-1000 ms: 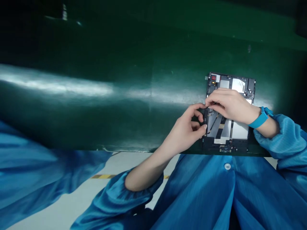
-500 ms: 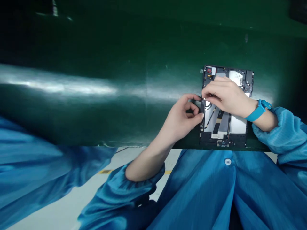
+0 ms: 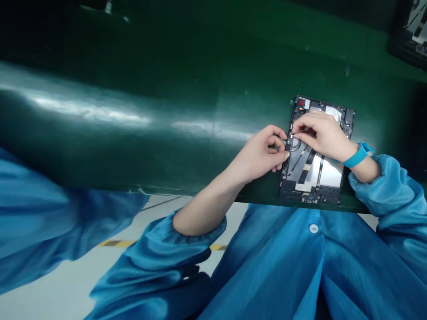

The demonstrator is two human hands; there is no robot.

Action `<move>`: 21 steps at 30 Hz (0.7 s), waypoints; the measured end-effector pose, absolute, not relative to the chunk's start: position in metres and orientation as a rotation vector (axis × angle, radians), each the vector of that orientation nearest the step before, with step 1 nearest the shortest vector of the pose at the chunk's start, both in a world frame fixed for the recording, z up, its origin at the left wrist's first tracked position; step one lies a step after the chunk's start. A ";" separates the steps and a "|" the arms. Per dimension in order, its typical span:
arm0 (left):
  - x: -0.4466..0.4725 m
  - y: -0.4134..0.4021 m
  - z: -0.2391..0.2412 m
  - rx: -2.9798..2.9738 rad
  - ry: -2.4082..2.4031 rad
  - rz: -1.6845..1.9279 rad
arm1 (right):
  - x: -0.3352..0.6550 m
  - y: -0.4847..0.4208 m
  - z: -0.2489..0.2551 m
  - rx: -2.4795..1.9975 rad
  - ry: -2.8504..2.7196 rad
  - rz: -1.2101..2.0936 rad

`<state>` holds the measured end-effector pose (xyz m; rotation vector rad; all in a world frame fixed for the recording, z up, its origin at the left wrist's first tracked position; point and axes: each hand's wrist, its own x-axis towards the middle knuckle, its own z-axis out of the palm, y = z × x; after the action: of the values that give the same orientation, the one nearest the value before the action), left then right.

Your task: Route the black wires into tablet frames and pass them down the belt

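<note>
In the head view an opened tablet (image 3: 328, 171) lies on the green work surface, its inside facing up with silvery battery panels, dark ribbon cables and a small red part near its upper left corner. My left hand (image 3: 262, 153) grips the tablet's left edge, fingers curled and thumb against the frame. Over the upper middle of the tablet is my right hand (image 3: 322, 131), wearing a blue wrist strap (image 3: 358, 155). Its thumb and forefinger are pinched together at the left edge; a thin line shows by the fingers, but what they hold is too small to name.
A green mat (image 3: 187, 98) covers the bench, with its front edge near my body. Part of another opened device (image 3: 418, 33) shows at the upper right, on or in something black. To the left is a co-worker's blue sleeve or coat (image 3: 40, 213).
The view has shifted and tilted slightly, bringing more of the device at the upper right into sight. Both hands stay at the tablet's left edge, with the right fingers still pinched.
</note>
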<state>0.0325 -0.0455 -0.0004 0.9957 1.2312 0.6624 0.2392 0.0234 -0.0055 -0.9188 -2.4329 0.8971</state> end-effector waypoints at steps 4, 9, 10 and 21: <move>0.035 -0.045 0.000 1.006 1.254 0.674 | 0.240 0.024 -0.003 -0.928 -2.433 0.915; 0.036 -0.044 0.002 1.036 1.262 0.670 | 0.240 0.024 -0.003 -0.939 -2.440 0.917; 0.035 -0.044 0.003 1.043 1.259 0.667 | 0.240 0.024 -0.003 -0.941 -2.444 0.919; 0.034 -0.044 0.003 1.040 1.280 0.658 | 0.236 0.023 -0.004 -0.943 -2.460 0.925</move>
<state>0.0343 -0.0440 0.0025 1.0398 1.2803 0.6581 0.2364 0.0230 -0.0038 -0.9433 -2.4602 0.9254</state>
